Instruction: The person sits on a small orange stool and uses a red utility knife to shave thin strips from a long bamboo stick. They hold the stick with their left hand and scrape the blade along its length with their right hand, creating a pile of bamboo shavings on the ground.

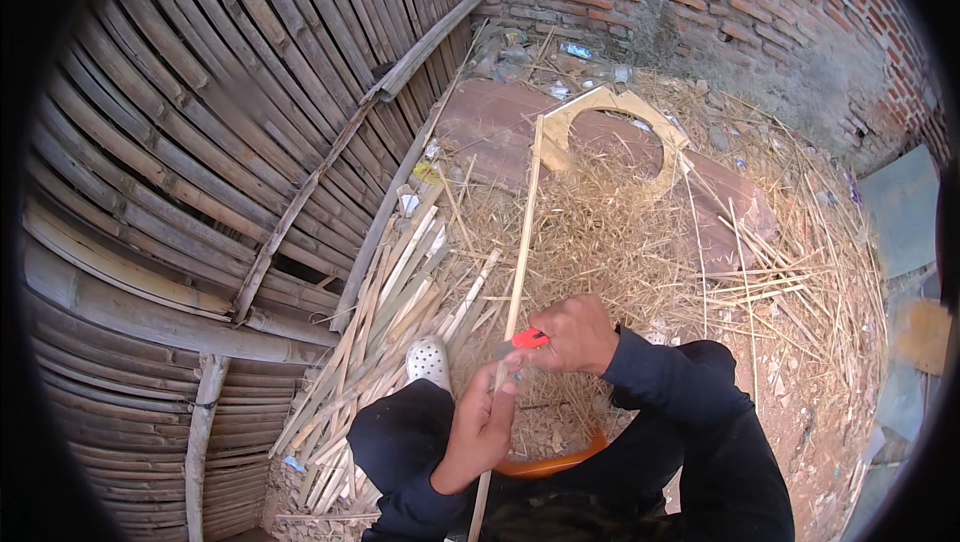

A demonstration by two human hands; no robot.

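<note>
Gripped a long pale strip [525, 242], pointing forward, in left hand [482, 430] and a red cutter [530, 339], seemingly crosswise to it, in right hand [578, 330].

Left hand [482, 432] grips bamboo strip [527, 232]; right hand [575, 334] holds red cutter [530, 339].

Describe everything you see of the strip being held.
The strip is long, narrow and pale tan, apparently bamboo or wood. It slants rightward toward its top, which appears against the holed board; its bottom reaches the picture's lower edge. The left grip holds it. Midway, the right grip has a red knife at it; contact is unclear.
</note>
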